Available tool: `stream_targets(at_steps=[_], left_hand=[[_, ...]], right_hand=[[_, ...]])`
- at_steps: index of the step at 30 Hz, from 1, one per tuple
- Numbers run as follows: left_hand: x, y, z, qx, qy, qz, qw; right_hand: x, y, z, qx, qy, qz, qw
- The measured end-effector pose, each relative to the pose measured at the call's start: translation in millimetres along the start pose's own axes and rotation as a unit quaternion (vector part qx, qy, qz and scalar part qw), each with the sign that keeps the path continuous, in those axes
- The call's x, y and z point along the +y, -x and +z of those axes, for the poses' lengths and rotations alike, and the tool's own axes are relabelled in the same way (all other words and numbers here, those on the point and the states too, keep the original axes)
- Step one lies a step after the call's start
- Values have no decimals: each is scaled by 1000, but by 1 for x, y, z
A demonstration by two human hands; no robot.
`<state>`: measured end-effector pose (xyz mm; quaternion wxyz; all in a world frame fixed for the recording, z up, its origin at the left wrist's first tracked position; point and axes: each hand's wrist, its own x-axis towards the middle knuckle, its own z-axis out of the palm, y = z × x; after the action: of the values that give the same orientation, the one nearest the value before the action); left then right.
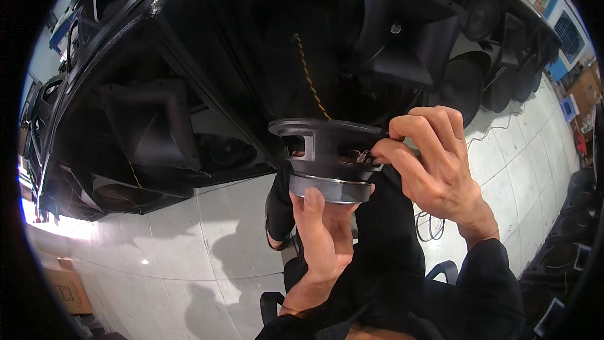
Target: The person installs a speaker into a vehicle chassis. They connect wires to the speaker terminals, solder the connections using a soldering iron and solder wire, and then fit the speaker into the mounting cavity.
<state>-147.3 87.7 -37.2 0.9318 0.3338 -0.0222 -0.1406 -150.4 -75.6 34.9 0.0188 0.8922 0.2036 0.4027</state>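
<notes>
Now, the left hand (324, 233) clamps a round black metal loudspeaker (327, 165) by its silvery magnet (336, 191); the right hand (434, 164) touches its frame (309, 145), pinch unclear.

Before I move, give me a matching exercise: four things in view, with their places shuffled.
1. Left hand
2. Right hand
3. Twisted yellow wire
4. Brown cardboard box

A. Low at the picture's left
B. Around the round silver-grey magnet
C. Above the black-framed speaker driver in the picture
D. At the driver's right side

Pairs: 1-B, 2-D, 3-C, 4-A
</notes>
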Motion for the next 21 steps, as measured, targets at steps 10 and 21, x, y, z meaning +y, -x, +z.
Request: stream_targets(at_steps=[10,21], left_hand=[[-5,-2,-4,9,70,-7,998],[-3,-5,-3,45,-34,33,998]], right_hand=[[-5,0,8,-34,99,-24,994],[11,-1,6,10,-30,-33,999]])
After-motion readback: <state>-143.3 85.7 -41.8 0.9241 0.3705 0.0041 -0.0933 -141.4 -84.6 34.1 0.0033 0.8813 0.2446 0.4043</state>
